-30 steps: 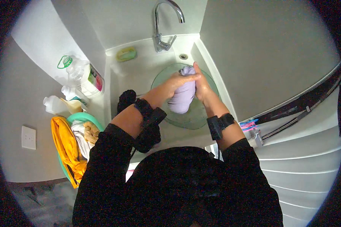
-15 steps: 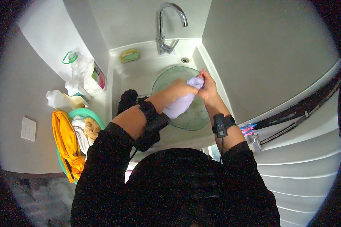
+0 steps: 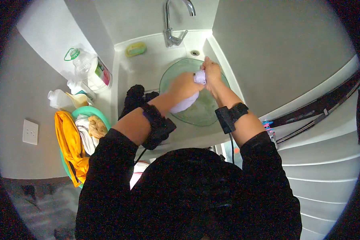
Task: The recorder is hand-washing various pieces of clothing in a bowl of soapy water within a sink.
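Observation:
Both my hands grip a twisted lilac cloth (image 3: 185, 104) over a translucent green basin (image 3: 206, 114) in the white sink. My left hand (image 3: 184, 85), smeared by motion, is closed round the cloth's middle, and a loose fold hangs below it. At the cloth's upper end my right hand (image 3: 213, 73) is closed on it, close to the left. Cloudy greenish water seems to lie in the basin. Left of the basin, a dark bunched cloth (image 3: 133, 99) lies in the sink, partly hidden behind my left forearm.
A chrome tap (image 3: 169, 34) rises at the back of the sink (image 3: 128, 76). Green soap in a yellow dish (image 3: 136, 49) sits at its far left corner. On the left stand a large clear jug (image 3: 84, 66), white bottles and a green tub (image 3: 102, 115) holding an orange garment (image 3: 70, 146).
My hands have turned the lilac cloth, and its lower part is now more covered by my left hand. My right forearm has swung slightly outward. The whole view has shifted a little.

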Demonstrator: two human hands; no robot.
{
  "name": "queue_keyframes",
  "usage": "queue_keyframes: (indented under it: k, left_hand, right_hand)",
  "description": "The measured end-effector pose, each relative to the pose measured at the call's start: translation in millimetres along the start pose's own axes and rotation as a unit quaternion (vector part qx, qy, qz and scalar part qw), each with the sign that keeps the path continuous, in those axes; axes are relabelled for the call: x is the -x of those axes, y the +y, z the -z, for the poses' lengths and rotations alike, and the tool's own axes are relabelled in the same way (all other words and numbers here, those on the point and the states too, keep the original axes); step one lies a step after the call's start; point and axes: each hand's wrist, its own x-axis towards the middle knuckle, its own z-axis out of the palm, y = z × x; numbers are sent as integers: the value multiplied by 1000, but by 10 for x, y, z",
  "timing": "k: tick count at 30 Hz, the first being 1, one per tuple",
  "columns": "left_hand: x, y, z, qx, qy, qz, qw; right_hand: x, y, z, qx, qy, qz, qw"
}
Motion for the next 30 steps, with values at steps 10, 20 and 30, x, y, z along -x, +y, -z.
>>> queue_keyframes:
  k: [10, 20, 30]
  left_hand:
    - [240, -59, 1629, -71, 175, 30, 982]
    - [1539, -868, 2569, -105, 159, 243, 951]
    - [2461, -1842, 2464, -234, 97, 352, 901]
  right_hand:
    - [378, 173, -113, 42, -191, -203, 959]
    - [428, 626, -718, 188, -240, -119, 945]
    - [499, 687, -1105, 190, -237, -107, 947]
